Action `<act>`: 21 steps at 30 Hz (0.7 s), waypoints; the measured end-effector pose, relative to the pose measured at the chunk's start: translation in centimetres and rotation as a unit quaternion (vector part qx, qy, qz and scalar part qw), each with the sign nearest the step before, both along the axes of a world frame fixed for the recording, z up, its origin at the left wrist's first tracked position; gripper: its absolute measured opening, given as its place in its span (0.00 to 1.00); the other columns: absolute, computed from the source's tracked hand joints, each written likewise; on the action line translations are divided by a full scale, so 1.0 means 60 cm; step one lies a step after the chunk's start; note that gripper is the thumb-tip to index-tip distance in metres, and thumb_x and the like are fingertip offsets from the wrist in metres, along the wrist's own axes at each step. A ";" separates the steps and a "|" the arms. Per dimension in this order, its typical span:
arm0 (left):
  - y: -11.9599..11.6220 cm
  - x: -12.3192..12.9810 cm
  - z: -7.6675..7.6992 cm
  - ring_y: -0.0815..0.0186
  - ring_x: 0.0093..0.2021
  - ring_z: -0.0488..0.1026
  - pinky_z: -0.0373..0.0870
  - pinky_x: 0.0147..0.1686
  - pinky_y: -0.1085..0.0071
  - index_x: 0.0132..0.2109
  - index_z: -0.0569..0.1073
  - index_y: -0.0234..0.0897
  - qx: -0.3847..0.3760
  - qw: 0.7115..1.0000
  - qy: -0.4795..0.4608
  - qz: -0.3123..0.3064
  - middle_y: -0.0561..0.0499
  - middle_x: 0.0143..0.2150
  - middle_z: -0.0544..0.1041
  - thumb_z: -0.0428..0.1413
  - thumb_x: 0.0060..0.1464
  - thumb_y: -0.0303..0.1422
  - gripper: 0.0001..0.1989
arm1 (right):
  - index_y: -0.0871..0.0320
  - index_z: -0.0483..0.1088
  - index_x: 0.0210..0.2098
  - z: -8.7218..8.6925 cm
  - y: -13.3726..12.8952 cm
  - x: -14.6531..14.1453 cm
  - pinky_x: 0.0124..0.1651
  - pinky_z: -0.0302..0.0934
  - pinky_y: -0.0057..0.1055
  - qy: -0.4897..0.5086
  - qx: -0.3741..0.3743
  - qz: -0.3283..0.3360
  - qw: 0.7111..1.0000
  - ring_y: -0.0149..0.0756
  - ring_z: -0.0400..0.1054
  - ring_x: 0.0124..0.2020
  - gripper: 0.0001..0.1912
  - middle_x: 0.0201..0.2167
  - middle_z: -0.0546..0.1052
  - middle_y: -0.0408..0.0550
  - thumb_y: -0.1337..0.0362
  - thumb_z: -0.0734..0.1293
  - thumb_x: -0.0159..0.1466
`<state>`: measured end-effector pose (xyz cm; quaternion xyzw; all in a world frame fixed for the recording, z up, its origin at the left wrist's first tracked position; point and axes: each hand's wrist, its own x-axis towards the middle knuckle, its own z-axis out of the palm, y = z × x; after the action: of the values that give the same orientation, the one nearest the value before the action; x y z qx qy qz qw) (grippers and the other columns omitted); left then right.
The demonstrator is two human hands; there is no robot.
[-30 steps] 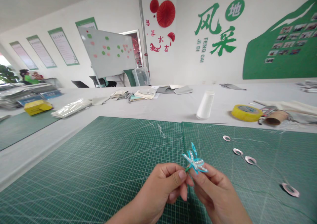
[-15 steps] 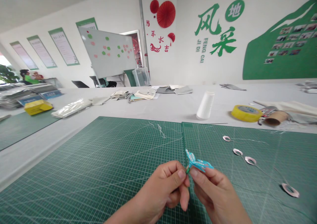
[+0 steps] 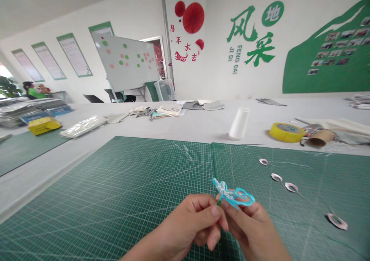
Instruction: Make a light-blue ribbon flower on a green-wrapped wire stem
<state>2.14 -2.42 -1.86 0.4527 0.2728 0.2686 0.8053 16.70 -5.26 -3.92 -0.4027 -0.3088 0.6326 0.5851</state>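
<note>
Along the long white worktable point(image 3: 185, 116), a white thread cone point(image 3: 239, 123) and a yellow tape roll point(image 3: 285, 132) stand beyond two green gridded cutting mats point(image 3: 115, 199). On the right-hand mat lie pale oval loops point(image 3: 291, 187) trailing fine thread point(image 3: 289, 163). Your left hand point(image 3: 192, 222) and right hand point(image 3: 248, 226) are both curled nearly shut, thumbs and fingers pinching a turquoise beaded dragonfly-shaped ornament point(image 3: 231, 192) by its short green stem point(image 3: 219, 201), above the seam between the mats. Pinching harder could bend the ornament or shed its beads. A finger or wrist catching that thread could drag the pale loops out of place.
</note>
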 end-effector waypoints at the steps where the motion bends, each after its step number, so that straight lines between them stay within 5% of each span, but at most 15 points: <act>1: 0.000 0.000 0.000 0.76 0.13 0.49 0.38 0.16 0.75 0.30 0.71 0.33 0.004 1.000 0.006 0.000 0.57 0.15 0.65 0.56 0.56 0.43 0.16 | 0.56 0.76 0.24 -0.001 0.000 0.000 0.28 0.61 0.26 -0.002 0.002 0.000 1.000 0.23 0.47 0.15 0.09 0.12 0.55 0.32 0.58 0.75 0.54; 6: 0.001 -0.003 -0.001 0.77 0.14 0.46 0.37 0.16 0.74 0.32 0.74 0.31 0.010 1.000 0.009 -0.003 0.57 0.17 0.65 0.57 0.55 0.41 0.14 | 0.57 0.74 0.24 -0.005 -0.001 0.002 0.28 0.60 0.23 -0.012 -0.010 0.008 1.000 0.27 0.57 0.21 0.12 0.17 0.67 0.39 0.55 0.75 0.54; 11: 0.001 -0.001 0.000 0.76 0.16 0.48 0.39 0.18 0.74 0.32 0.75 0.30 0.039 0.999 0.010 0.009 0.55 0.19 0.64 0.52 0.59 0.42 0.18 | 0.57 0.73 0.23 0.001 0.000 0.001 0.29 0.60 0.24 -0.012 -0.015 0.012 1.000 0.28 0.56 0.21 0.14 0.15 0.63 0.38 0.54 0.74 0.55; 21: -0.002 0.005 -0.002 0.76 0.14 0.45 0.38 0.16 0.75 0.34 0.63 0.38 0.039 0.998 0.002 0.057 0.60 0.16 0.64 0.50 0.61 0.40 0.11 | 0.56 0.73 0.25 0.001 0.004 0.004 0.19 0.36 0.24 -0.013 -0.013 0.009 1.000 0.24 0.38 0.17 0.12 0.14 0.54 0.32 0.55 0.74 0.55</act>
<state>2.45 -2.55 -2.00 0.4680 0.2893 0.3233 0.7699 16.92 -5.04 -3.85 -0.4157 -0.3117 0.6362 0.5703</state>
